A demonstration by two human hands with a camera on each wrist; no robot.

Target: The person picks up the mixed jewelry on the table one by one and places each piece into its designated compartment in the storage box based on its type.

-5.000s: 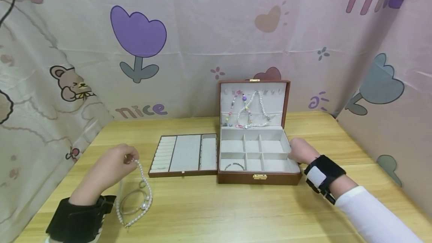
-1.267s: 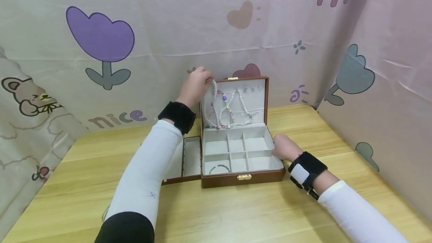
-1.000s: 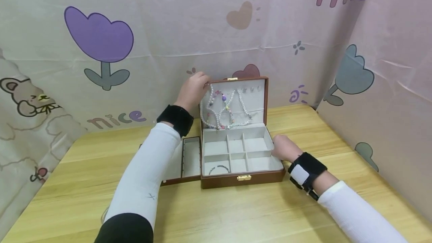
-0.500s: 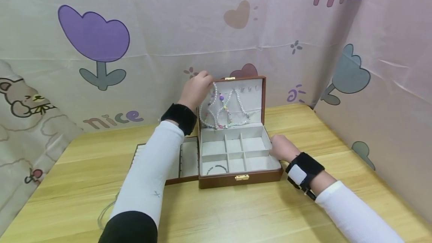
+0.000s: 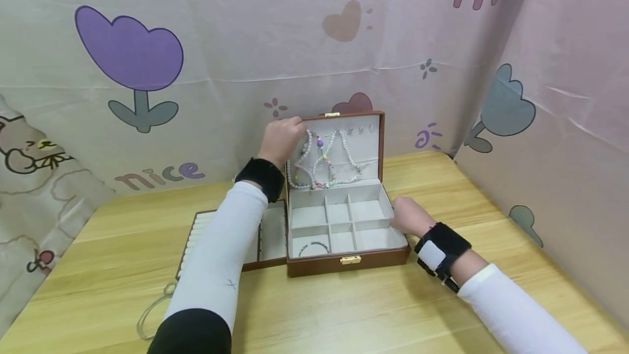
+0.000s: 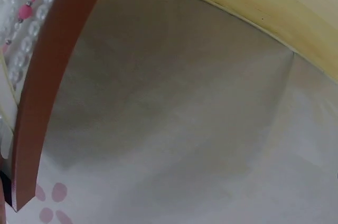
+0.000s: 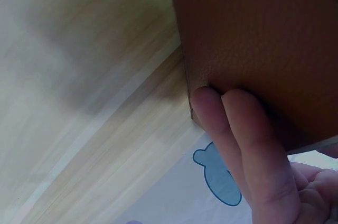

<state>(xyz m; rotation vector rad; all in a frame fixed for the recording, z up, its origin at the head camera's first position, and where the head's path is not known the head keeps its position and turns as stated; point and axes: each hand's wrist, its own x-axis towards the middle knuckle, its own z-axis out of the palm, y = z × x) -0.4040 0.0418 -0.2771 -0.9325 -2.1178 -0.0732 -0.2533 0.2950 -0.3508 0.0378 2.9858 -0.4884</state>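
Note:
A brown jewelry box (image 5: pixel 351 266) stands with its lid upright and its white compartments showing. My left hand (image 5: pixel 281 140) is at the lid's upper left corner, fingertips bent over its edge at the top of a white pearl necklace (image 5: pixel 290 176) that hangs down the lining. Its fingertips are partly hidden there. More beaded necklaces (image 5: pixel 346 152) hang beside it; pearls (image 6: pixel 29 44) also show past the lid edge in the left wrist view. My right hand (image 5: pixel 411 216) grips the box's right wall, with two fingers (image 7: pixel 248 123) against the brown outside in the right wrist view.
A flat tray (image 5: pixel 272 234) with ring rolls lies left of the box, partly behind my left forearm. Silvery bangles (image 5: pixel 147 316) lie on the wooden table (image 5: pixel 314 310) at front left. One bracelet (image 5: pixel 314 245) sits in the front left compartment. A patterned cloth (image 5: pixel 245 26) hangs close behind.
My left hand has carried the pearl necklace from the table's left up to the lid, then lowered slightly at its corner. The right hand has stayed on the box; the view has shifted.

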